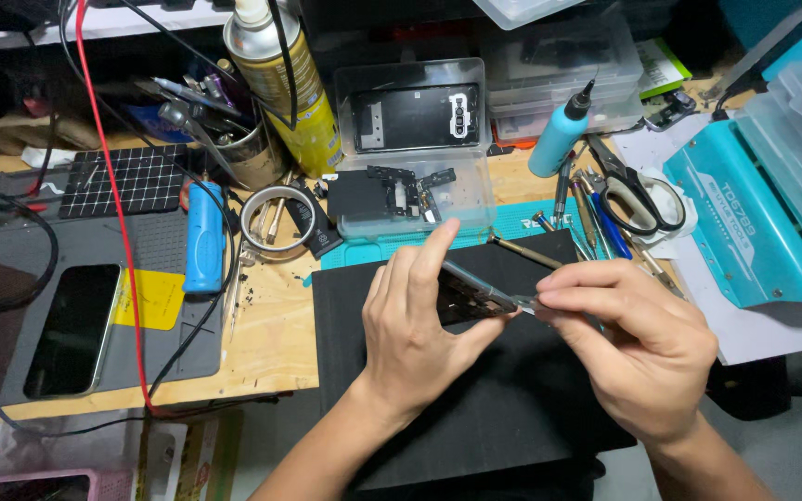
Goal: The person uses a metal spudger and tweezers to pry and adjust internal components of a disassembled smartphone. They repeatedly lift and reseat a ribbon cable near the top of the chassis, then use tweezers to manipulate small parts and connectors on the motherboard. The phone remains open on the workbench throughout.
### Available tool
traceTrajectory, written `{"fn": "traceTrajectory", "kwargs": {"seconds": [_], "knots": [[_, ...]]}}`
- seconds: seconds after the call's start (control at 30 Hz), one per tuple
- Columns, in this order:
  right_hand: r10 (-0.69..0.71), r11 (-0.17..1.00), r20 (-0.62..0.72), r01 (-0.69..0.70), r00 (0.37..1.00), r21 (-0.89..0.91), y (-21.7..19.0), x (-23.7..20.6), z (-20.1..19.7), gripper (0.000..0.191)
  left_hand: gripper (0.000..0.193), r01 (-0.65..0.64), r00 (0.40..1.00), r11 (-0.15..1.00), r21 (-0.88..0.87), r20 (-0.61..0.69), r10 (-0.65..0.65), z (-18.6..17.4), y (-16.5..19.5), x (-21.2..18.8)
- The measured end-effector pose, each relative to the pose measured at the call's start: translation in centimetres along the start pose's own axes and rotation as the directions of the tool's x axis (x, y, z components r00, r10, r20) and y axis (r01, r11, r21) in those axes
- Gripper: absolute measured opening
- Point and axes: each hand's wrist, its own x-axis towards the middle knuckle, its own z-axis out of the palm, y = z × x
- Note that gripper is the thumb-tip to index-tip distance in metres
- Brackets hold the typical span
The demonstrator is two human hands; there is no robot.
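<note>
At frame centre we pinch the dark phone frame (472, 295) in our left hand (420, 325), long axis running upper-left to lower-right, while our right hand (638, 339) closes its fingertips on a thin metal tool (526, 302) touching the frame's right end.

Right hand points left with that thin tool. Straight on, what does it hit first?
The right hand pinches a thin tool whose tip already sits at the phone frame held by the left hand. Going further left, it would probably meet the left thumb; depth is unclear.
</note>
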Motion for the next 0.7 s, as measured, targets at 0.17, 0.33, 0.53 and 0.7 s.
{"fn": "traceTrajectory", "kwargs": {"seconds": [0.17, 0.33, 0.53, 0.7], "knots": [[0.099, 0.991, -0.007, -0.098, 0.995, 0.092, 0.18, -0.01, -0.04, 0.018, 0.086, -0.01, 1.0, 1.0, 0.009, 0.005, 0.01, -0.04, 0.1, 0.13], [0.142, 0.98, -0.001, -0.14, 0.99, 0.145, 0.27, 0.05, 0.11, 0.016, 0.078, -0.041, 0.998, 0.999, 0.006, -0.038, 0.042, 0.1, 0.04, 0.05], [0.087, 0.996, -0.016, -0.087, 0.996, -0.034, 0.15, 0.22, 0.63, 0.016, 0.073, -0.022, 0.999, 1.0, -0.022, -0.029, 0.021, 0.29, -0.14, -0.08], [0.148, 0.988, -0.04, -0.15, 0.988, -0.049, 0.07, 0.06, 0.74, 0.021, 0.074, -0.03, 0.999, 0.999, -0.031, -0.034, 0.029, 0.28, -0.26, -0.15]]}}
